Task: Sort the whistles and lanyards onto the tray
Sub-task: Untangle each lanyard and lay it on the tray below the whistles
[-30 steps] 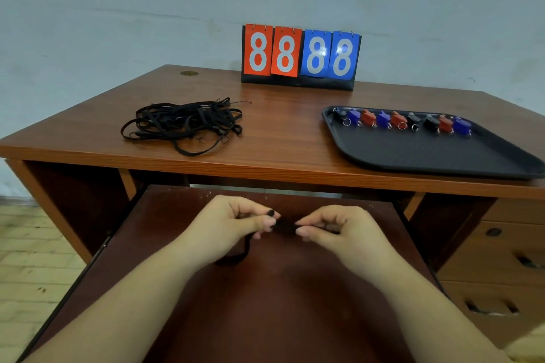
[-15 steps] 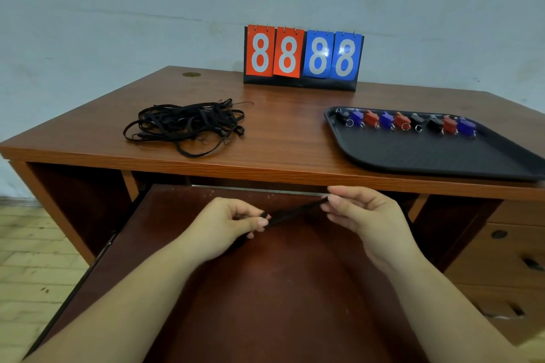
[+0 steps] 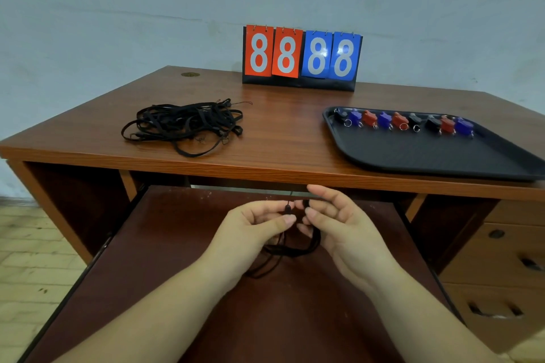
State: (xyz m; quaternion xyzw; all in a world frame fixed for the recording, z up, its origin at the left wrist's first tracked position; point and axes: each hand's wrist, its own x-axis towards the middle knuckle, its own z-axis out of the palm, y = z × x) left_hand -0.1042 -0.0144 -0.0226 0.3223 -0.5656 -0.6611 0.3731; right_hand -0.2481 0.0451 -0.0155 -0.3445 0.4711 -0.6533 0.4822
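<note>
Over the pulled-out keyboard shelf, my left hand (image 3: 255, 225) and my right hand (image 3: 336, 224) both pinch one black lanyard (image 3: 290, 250). Its loops hang down between the two hands, and its small end sits at my left fingertips. A tangled pile of black lanyards (image 3: 184, 124) lies on the desk at the left. On the right stands a black tray (image 3: 427, 153) with a row of several blue, red and black whistles (image 3: 404, 121) along its far edge.
A flip scoreboard (image 3: 300, 57) showing 8888 stands at the back of the wooden desk (image 3: 295, 132). The brown keyboard shelf (image 3: 177, 244) juts out below the desk's front edge. Drawers (image 3: 498, 283) are at the lower right.
My hands had pulled the lanyard taut, with the right hand raised to the desk edge. They have now come together again and the lanyard hangs in loops between them.
</note>
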